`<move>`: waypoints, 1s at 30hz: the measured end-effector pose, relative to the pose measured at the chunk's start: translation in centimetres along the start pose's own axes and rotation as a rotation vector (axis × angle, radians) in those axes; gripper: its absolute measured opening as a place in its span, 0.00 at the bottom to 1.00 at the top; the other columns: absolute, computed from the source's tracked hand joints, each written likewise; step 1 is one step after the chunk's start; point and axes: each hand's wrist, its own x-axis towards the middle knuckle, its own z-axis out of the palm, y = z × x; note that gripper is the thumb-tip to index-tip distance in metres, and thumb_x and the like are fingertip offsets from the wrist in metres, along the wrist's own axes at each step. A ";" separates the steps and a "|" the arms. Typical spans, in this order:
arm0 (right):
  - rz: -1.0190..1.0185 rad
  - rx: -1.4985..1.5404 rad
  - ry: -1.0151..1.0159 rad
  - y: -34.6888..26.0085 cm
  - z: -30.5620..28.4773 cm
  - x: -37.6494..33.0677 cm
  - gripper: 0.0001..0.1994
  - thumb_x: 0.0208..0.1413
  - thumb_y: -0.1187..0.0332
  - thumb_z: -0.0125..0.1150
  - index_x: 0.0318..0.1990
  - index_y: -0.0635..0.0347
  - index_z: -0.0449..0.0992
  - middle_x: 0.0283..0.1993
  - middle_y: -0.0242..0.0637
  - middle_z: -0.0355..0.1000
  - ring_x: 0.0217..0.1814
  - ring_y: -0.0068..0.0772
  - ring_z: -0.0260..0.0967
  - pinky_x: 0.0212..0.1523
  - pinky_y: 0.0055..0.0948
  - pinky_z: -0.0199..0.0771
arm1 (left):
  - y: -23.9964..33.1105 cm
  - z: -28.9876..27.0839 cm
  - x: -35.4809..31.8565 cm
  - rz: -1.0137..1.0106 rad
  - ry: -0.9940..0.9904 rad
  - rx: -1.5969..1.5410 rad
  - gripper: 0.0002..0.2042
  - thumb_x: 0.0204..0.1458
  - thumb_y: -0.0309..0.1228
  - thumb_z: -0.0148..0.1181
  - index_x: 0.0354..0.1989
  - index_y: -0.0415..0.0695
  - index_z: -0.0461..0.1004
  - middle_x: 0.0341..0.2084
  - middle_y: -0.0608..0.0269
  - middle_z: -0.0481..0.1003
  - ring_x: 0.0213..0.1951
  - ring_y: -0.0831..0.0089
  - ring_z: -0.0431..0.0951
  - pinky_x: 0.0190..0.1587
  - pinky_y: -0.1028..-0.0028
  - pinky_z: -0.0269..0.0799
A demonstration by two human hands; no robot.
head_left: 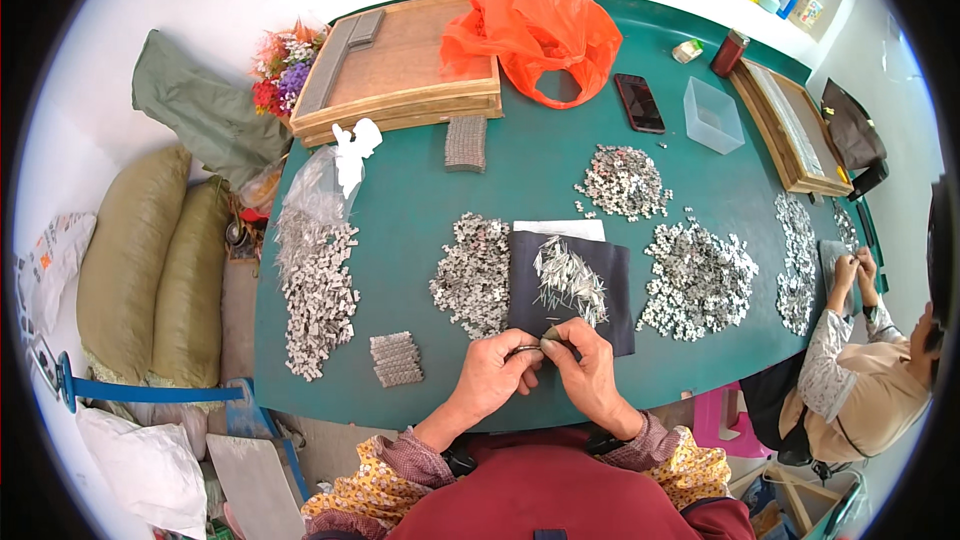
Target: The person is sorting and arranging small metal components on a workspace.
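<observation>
My left hand (pixel 488 372) and my right hand (pixel 590 370) meet close together at the table's front edge, fingers pinched. A small dark piece shows at the right fingertips and a thin metallic edge at the left ones; both are too small to name. Just beyond lies a dark cloth (pixel 622 325) bearing a heap of thin silvery pins (pixel 572 280), with white paper (pixel 560 229) at its far edge. Loose small metal pieces are heaped left of the cloth (pixel 472 275) and right of it (pixel 698 280). A block of joined metal pieces (pixel 397 358) sits left of my left hand.
Farther back on the green table (pixel 400 190) are wooden trays (pixel 400 105), an orange plastic bag (pixel 540 25), a phone (pixel 640 103) and a clear box (pixel 712 115). A plastic bag (pixel 318 195) spills metal pieces at the left. Another person (pixel 865 360) works at the right end.
</observation>
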 end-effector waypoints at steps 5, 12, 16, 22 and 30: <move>0.142 0.104 -0.023 -0.3 0.0 -0.1 0.01 0.55 0.78 0.61 0.34 0.64 0.75 0.30 0.37 0.70 0.30 0.27 0.69 0.32 0.27 0.70 | 0.0 0.0 -0.2 0.015 0.008 0.068 0.04 0.59 0.23 0.56 0.37 0.35 0.76 0.25 0.63 0.78 0.24 0.78 0.79 0.25 0.78 0.76; 0.029 -0.025 -0.015 0.1 -0.2 -0.1 0.03 0.52 0.77 0.63 0.32 0.65 0.75 0.29 0.39 0.70 0.30 0.36 0.70 0.32 0.33 0.69 | -0.3 0.2 -0.1 0.028 0.010 0.125 0.04 0.59 0.22 0.56 0.36 0.36 0.77 0.26 0.62 0.78 0.24 0.79 0.79 0.24 0.78 0.76; -0.125 -0.159 0.006 0.5 -0.3 0.0 0.05 0.48 0.77 0.65 0.32 0.62 0.75 0.29 0.38 0.71 0.31 0.43 0.68 0.35 0.38 0.67 | -0.1 0.4 -0.2 0.037 0.019 0.177 0.04 0.58 0.22 0.56 0.35 0.35 0.77 0.23 0.63 0.78 0.22 0.79 0.78 0.23 0.78 0.75; -0.418 -0.355 0.054 1.0 -0.4 -0.1 0.07 0.47 0.77 0.65 0.34 0.61 0.75 0.31 0.35 0.72 0.34 0.39 0.68 0.36 0.37 0.64 | 0.7 0.9 -0.2 -0.031 0.009 0.172 0.04 0.57 0.22 0.57 0.34 0.34 0.77 0.21 0.62 0.77 0.21 0.78 0.78 0.22 0.78 0.74; -0.534 -0.491 -0.094 0.6 -1.1 -1.8 0.21 0.47 0.76 0.65 0.51 0.70 0.73 0.46 0.44 0.70 0.42 0.42 0.67 0.43 0.39 0.65 | -0.7 0.4 0.2 -0.108 -0.031 0.010 0.05 0.59 0.22 0.55 0.35 0.34 0.76 0.22 0.60 0.77 0.20 0.76 0.78 0.21 0.77 0.74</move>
